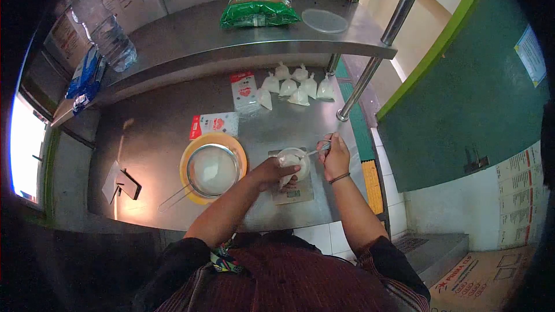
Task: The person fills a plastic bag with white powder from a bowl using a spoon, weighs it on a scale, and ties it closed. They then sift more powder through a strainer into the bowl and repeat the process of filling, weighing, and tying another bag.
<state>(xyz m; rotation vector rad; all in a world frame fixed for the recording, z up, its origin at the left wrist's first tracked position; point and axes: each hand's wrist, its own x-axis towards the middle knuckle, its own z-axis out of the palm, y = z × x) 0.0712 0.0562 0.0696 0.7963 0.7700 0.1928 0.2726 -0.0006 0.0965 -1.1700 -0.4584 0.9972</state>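
Note:
My left hand is closed on a clear plastic bag with white powder in it. It is over a small kitchen scale, beside a round white container that the hand partly hides. My right hand grips the handle of a metal spoon, whose tip points into the mouth of the bag. Left of my hands, a fine sieve with a long wire handle rests on a yellow basin and shows white powder inside.
Several tied bags of white powder stand at the back, near two red-and-white packs. A steel shelf carries a green package, a lid and a water bottle. A phone-like device stands left.

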